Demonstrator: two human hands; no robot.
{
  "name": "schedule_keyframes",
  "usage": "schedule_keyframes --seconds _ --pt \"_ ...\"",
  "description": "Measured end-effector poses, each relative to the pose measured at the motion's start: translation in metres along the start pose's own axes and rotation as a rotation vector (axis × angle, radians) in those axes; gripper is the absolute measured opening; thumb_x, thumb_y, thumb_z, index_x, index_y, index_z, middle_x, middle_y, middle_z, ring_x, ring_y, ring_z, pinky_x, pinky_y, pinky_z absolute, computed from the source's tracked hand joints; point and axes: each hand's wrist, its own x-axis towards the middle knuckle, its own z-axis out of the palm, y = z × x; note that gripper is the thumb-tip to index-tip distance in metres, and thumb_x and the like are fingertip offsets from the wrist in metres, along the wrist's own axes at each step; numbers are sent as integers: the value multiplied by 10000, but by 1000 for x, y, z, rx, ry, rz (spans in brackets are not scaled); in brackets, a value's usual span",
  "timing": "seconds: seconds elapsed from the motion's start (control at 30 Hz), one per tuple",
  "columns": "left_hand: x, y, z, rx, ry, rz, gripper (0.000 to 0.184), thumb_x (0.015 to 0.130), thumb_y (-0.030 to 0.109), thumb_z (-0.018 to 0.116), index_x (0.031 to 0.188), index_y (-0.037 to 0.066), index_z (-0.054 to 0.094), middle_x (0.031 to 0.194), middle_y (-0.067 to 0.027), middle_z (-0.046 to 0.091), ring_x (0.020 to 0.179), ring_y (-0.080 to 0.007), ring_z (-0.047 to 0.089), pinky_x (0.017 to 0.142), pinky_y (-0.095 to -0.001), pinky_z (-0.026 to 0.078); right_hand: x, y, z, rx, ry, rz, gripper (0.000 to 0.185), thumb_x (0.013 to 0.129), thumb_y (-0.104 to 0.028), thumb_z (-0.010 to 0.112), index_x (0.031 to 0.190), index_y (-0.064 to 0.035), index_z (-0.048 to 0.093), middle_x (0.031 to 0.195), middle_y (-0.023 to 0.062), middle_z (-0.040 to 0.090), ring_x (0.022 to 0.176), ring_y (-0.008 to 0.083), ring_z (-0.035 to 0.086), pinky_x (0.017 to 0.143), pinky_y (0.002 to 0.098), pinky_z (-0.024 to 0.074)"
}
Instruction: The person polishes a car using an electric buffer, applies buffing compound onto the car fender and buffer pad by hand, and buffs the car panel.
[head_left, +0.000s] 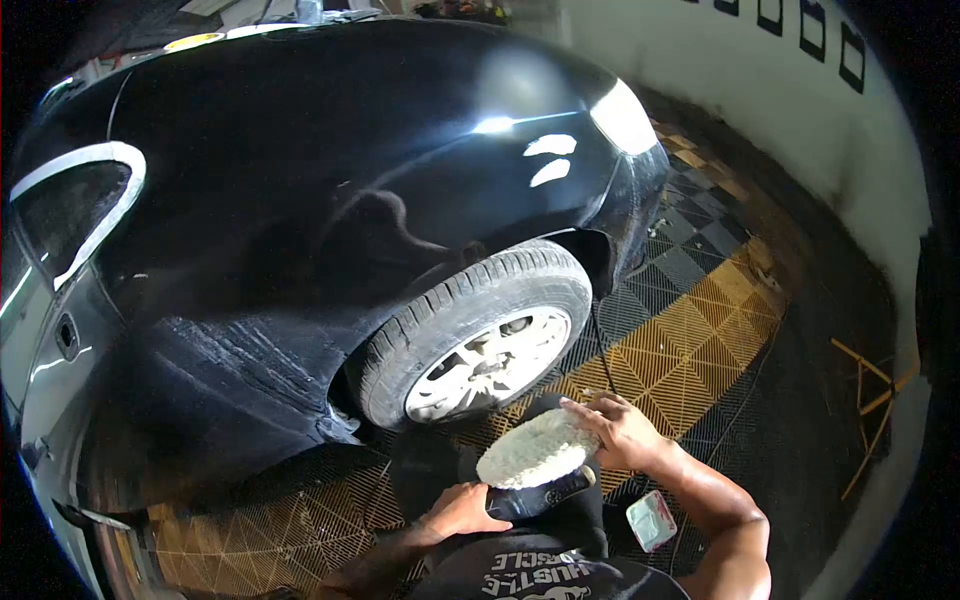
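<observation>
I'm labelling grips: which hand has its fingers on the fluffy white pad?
The right hand, its fingers on the edge of the white pad; the left hand instead grips the dark tool body.

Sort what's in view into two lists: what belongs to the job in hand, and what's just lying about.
Seems part of the job:
white fluffy pad
dark hand-held tool beneath it
black car

Seems just lying about:
yellow-orange frame at far right
small tray on the floor, though it could serve the job; can't tell
</observation>
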Motion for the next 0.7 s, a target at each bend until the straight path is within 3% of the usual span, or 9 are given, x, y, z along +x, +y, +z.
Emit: schedule_keyframes --seconds 0.07,0.13,0.17,0.27,0.33,0.4,0.43,0.53,0.7 --pt "1 -5 11 -38 61 52 908 642 591 772 1271 -22 543 1171 -256 648 1060 -384 647 926 -439 520 -1 4 1 -65 4 -18 866 642 -183 783 1442 -110 458 1151 173 652 1084 356 615 980 446 486" --pt "1 -7 16 -64 86 55 906 638 583 778 1277 -14 542 1170 -250 652 1048 -389 652 923 -435 522 -4 9 5 -107 58 -44 738 619 -183 792 1326 -114 592 1117 165 660 1062 358 618 966 452 492" --pt "3 -8 18 -65 66 48 903 630 577 785 1269 -15 548 1166 -245 655 1037 -391 654 920 -436 524 -6 8 4 -57 39 1 587 608 -135 765 1188 -93 682 1111 150 675 1081 366 605 986 457 477" --pt "4 -7 15 -81 129 110 887 615 559 798 1246 -17 563 1142 -240 665 1015 -393 660 912 -437 528 -7 12 3 -56 54 -90 572 558 -74 696 1130 -85 704 1082 147 680 1122 334 574 958 445 487" --pt "5 -4 12 -96 211 179 874 607 548 803 1232 -17 574 1123 -239 671 1002 -393 664 907 -437 530 -6 12 4 -64 88 -110 519 593 -49 668 1110 -75 708 1101 140 680 1161 333 543 975 439 478" --pt "8 0 10 -72 187 189 842 599 525 808 1201 -21 589 1081 -245 680 993 -391 664 901 -436 532 -9 17 7 -57 95 -38 468 616 -20 654 1078 -66 717 1072 144 676 1127 336 569 941 421 502" --pt "5 6 2 -92 125 179 816 594 492 797 1195 -20 592 1048 -243 689 977 -392 669 888 -427 540 -7 12 7 -8 144 27 415 612 -8 667 1013 -77 744 999 139 666 1027 319 616 862 403 535" --pt "-1 16 -12 -65 7 12 788 586 460 786 1185 -16 599 1033 -232 696 948 -388 678 857 -435 553 -8 11 9 35 119 173 344 622 -40 681 956 -81 749 1004 153 674 971 326 640 869 434 524" --pt "0 6 -5 -73 20 13 824 573 498 789 1168 -41 604 1016 -241 701 924 -383 695 824 -451 566 -4 1 15 26 153 229 330 641 -24 690 957 -94 758 971 143 669 954 320 644 865 421 532"
